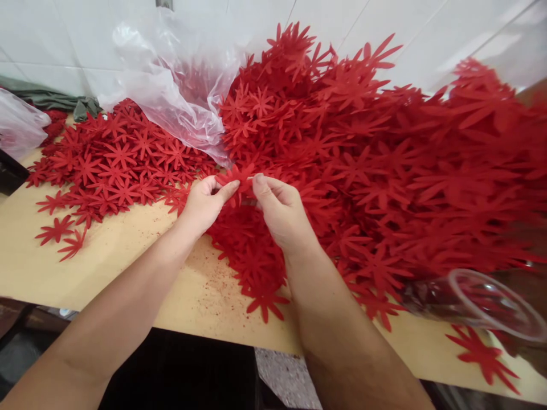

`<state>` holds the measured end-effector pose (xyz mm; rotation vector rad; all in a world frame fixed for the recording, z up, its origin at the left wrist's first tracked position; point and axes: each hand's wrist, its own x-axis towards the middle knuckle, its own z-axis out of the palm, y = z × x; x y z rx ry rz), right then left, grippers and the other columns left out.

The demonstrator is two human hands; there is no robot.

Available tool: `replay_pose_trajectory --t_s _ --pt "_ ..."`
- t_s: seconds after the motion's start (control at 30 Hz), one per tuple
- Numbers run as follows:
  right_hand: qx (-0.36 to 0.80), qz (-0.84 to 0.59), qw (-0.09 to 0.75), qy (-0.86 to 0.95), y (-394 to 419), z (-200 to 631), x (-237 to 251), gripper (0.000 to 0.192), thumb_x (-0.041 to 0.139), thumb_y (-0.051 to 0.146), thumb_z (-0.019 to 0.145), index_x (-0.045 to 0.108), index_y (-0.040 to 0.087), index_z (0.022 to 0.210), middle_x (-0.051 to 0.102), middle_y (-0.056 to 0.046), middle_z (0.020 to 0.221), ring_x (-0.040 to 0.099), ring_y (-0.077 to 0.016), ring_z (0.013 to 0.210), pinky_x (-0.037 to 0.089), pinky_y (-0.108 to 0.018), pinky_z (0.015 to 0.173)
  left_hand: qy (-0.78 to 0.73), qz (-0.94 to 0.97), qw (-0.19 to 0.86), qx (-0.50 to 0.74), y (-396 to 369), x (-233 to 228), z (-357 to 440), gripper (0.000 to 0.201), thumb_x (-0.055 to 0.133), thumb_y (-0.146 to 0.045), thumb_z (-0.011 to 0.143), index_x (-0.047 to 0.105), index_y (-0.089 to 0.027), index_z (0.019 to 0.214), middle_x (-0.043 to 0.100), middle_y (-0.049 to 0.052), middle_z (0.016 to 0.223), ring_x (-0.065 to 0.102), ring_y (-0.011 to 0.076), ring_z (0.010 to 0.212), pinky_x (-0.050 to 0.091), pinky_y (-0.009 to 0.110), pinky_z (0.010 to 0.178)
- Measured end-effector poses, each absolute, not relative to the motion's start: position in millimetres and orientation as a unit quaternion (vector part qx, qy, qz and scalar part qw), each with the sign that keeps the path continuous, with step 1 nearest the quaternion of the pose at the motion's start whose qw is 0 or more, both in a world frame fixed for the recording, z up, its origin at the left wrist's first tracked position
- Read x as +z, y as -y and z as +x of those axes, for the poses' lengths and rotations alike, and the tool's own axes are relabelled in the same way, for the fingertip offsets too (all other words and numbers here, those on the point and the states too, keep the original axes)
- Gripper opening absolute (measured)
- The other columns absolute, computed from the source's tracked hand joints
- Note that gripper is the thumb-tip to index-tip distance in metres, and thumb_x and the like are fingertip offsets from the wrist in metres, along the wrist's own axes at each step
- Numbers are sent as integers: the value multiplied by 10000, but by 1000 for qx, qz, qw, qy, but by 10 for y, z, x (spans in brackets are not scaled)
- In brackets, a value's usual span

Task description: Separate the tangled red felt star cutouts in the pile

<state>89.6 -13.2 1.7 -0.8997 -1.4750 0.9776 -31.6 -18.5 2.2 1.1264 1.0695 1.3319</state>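
Between my two hands is a red flower-shaped cutout (pixel 240 175) with several long rounded petals. My left hand (pixel 204 205) is closed, its thumb and forefinger pinching the cutout from the left. My right hand (pixel 280 208) is closed too, its thumb and fingertips meeting at the cutout's right edge; the fingertips are partly hidden. Right behind and below the hands lies a large heap of similar red flower cutouts (pixel 359 165). To the left, a smaller, flatter pile of red flower cutouts (pixel 123 159) spreads over the tan tabletop (pixel 128 239).
A clear plastic bag (pixel 183 108) stands between the piles against the white tiled wall (pixel 55 45). A clear plastic cup (pixel 482 302) lies on its side at the right. Loose cutouts lie near the front edge, and red crumbs dot the tabletop.
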Motion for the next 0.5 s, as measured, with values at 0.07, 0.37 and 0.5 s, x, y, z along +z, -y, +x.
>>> replay_pose_trajectory --t_s 0.07,0.37,0.5 --pt "427 -378 546 614 140 895 32 458 564 642 677 549 192 589 479 37 540 451 -77 517 409 -235 502 -451 478 511 555 192 26 -315 252 610 -280 752 449 -158 602 451 -64 528 370 33 492 293 207 524" --pt "419 -401 623 525 89 951 33 253 707 403 646 567 192 646 503 52 576 436 -55 495 413 -218 496 -410 464 562 548 232 63 -307 298 667 -302 710 415 -163 634 474 -87 530 403 11 466 310 169 495" --pt "413 -419 684 431 -16 1080 14 194 700 327 655 542 214 659 503 60 602 474 -60 513 444 -215 493 -390 459 593 534 225 82 -338 266 642 -282 732 400 -177 697 608 -53 627 564 50 552 396 169 533"
